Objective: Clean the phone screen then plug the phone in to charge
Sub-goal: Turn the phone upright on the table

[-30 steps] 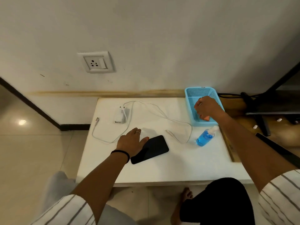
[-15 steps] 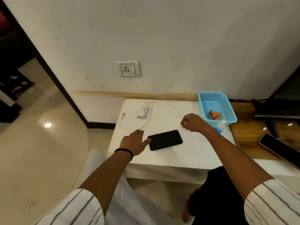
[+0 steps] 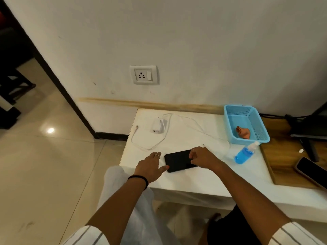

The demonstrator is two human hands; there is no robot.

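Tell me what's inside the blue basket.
The blue basket holds one crumpled orange-brown cloth, lying toward its near right corner on the basket floor. The rest of the floor shows bare. Whatever lies beneath the cloth is covered and cannot be seen.

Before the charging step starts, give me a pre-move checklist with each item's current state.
1. Phone flat on the table, screen up: ok.
2. Right hand on the phone's right end, fingers curled over it: ok; whether it truly grips, cannot tell.
3. Left hand open, thumb at the phone's left end: ok.
4. Cloth put away in the basket: ok.
5. Charger plugged into the socket: not ok, it lies on the table.
6. Cable end for the phone free and near: cannot tell, the right hand hides that stretch.
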